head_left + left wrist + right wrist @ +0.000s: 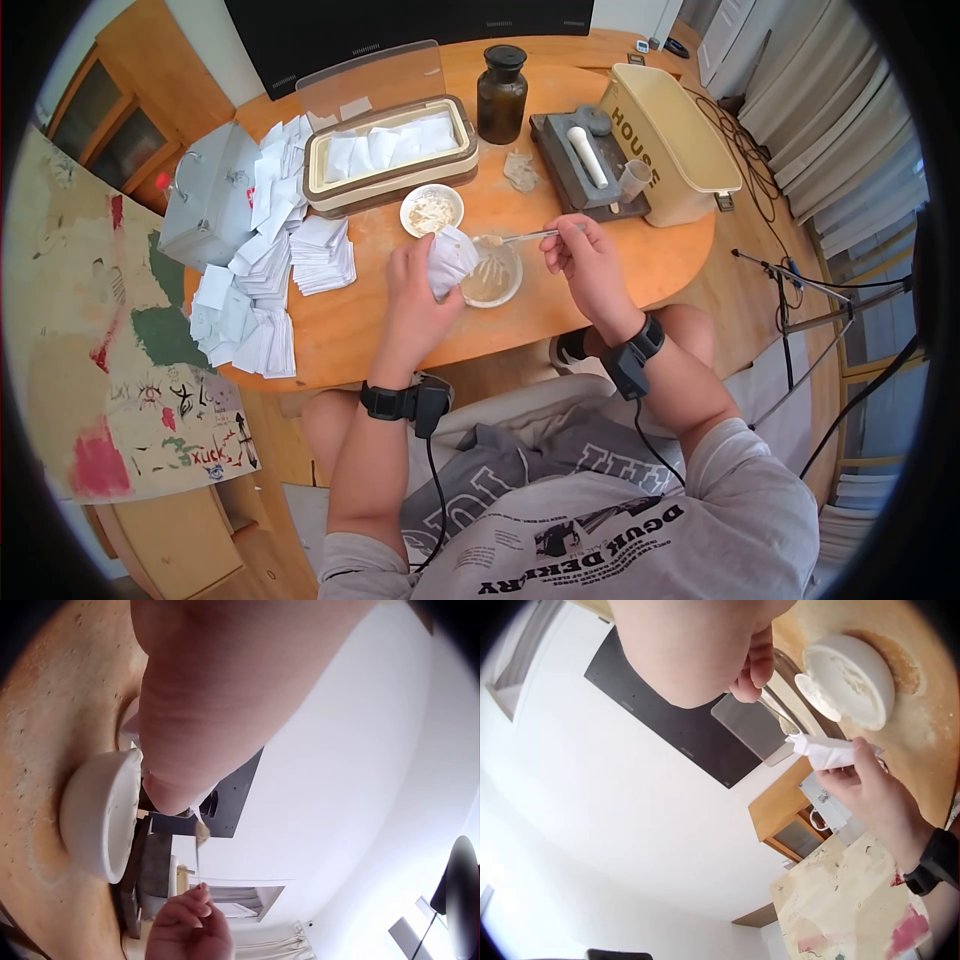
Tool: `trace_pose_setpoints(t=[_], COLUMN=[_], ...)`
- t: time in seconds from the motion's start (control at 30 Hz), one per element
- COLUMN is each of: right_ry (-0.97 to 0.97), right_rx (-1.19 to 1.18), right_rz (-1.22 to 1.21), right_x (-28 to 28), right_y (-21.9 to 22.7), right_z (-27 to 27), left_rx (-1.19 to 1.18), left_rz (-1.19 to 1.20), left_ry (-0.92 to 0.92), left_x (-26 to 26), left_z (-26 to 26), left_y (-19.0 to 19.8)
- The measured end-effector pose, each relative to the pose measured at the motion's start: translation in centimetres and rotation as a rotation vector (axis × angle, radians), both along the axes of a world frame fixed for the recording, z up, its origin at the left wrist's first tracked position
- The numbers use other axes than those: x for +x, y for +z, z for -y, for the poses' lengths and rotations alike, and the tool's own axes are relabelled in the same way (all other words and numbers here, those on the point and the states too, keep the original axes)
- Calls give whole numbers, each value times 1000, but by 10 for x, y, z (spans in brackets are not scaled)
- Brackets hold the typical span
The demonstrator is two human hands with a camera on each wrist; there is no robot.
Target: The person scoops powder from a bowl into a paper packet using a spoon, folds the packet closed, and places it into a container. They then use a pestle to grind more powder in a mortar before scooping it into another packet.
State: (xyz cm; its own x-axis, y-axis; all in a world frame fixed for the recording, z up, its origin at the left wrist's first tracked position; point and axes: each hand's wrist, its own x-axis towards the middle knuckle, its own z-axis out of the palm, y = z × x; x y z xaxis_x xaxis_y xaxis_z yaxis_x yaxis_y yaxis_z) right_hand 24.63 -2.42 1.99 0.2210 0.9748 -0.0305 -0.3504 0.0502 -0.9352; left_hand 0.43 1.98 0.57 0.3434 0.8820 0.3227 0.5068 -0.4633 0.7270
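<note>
My left hand (425, 300) holds a white paper packet (455, 262) over the left rim of a white bowl (515, 290) of beige powder. Between the thumb and fingers of my right hand (590, 265) is the handle of a thin metal spoon (527, 237). A beige clump (202, 832) covers the spoon's tip, which is right at the mouth of the packet in the right wrist view. Just behind stands a smaller white bowl (433, 200) with pale powder in it. In the left wrist view my left forearm hides most of the packet.
Many folded white packets (265, 265) pile up at the left beside a silver case (210, 195). Farther back are a lidded tray (392, 190) of packets and a dark jar (500, 95). A white pestle (587, 157) and a cream bin (665, 140) stand right.
</note>
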Motion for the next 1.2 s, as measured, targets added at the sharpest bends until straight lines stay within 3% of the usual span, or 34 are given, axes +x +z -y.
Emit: trace_pose_setpoints(t=[0.13, 0.2, 0.3, 0.4, 0.43, 0.47, 0.57, 0.63, 0.73, 0.8, 0.97, 1.03, 1.2], right_ry=[16, -8, -69, 1, 70, 69, 98, 258, 253, 179, 86, 156, 149], right_rx=[119, 415, 324, 226, 195, 194, 286, 292, 83, 149, 163, -20, -168], right_rz=[275, 880, 812, 921, 999, 997, 963, 969, 871, 940, 1026, 684, 321], right_x=[-23, -31, -22, -12, -10, -11, -12, -11, -1, 0, -11, -16, -20], right_y=[17, 29, 26, 16, 10, 1, -15, -12, 3, 1, -12, -23, -31], right_z=[8, 14, 17, 8, 7, 6, 6, 10, 9, 8, 15, 17, 15], left_rx=[30, 19, 5, -92, -278, -463, -508, -495, -446, -412, -128, -52, -13], left_rz=[-42, -49, -13, 147, 453, 758, 817, 810, 773, 747, 282, 186, 13], left_ry=[-38, -44, -6, 46, 33, 20, 37, 3, -30, -39, 98, 86, 38], left_x=[6, 5, 0, 1, 1, 0, -7, -8, -10, -8, -5, -5, -3], left_z=[2, 1, -1, -8, -11, -13, -15, -15, -13, -14, -8, -6, -3], left_y=[0, 1, -7, -16, -15, -15, -6, -7, -10, -13, -4, -3, -4])
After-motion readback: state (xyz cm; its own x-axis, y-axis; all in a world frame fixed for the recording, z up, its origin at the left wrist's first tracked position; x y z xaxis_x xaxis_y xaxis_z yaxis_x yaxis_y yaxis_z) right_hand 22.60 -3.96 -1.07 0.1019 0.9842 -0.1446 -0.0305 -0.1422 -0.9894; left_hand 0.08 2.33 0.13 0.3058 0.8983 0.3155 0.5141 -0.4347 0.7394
